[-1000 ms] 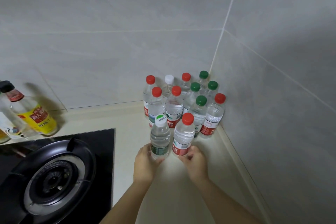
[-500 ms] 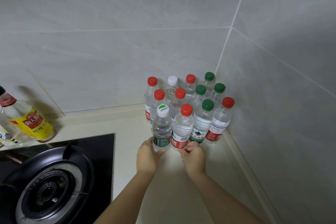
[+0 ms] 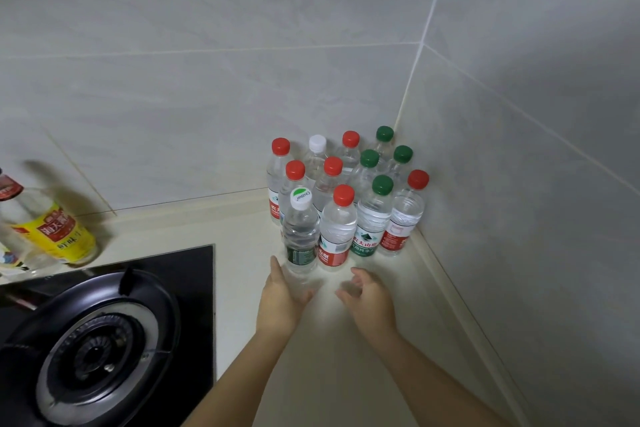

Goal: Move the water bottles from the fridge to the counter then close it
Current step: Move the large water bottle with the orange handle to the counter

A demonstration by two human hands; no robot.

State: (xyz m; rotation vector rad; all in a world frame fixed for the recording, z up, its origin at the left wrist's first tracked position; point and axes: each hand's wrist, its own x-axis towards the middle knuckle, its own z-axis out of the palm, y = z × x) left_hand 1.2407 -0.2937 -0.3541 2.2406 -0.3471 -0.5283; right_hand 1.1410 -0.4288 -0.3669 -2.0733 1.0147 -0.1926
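Several clear water bottles with red, green and white caps stand packed in the corner of the cream counter [image 3: 239, 239]. At the front left of the group is a bottle with a white and green cap [image 3: 300, 232]. My left hand [image 3: 280, 298] still cups its base, thumb up along its left side. Right beside it stands a red-capped bottle [image 3: 337, 236] with a red label. My right hand [image 3: 369, 298] is just in front of that bottle, apart from it, with fingers spread and nothing in them. The fridge is out of view.
A black gas hob with a round burner [image 3: 100, 350] fills the lower left. A yellow-labelled sauce bottle [image 3: 52, 229] stands behind it by the wall. Grey tiled walls [image 3: 519, 184] close the corner behind and to the right of the bottles.
Both hands pushed the two front bottles back against the group. My right hand has since let go of the red-capped bottle and drawn back; my left hand has loosened around the white-capped one.
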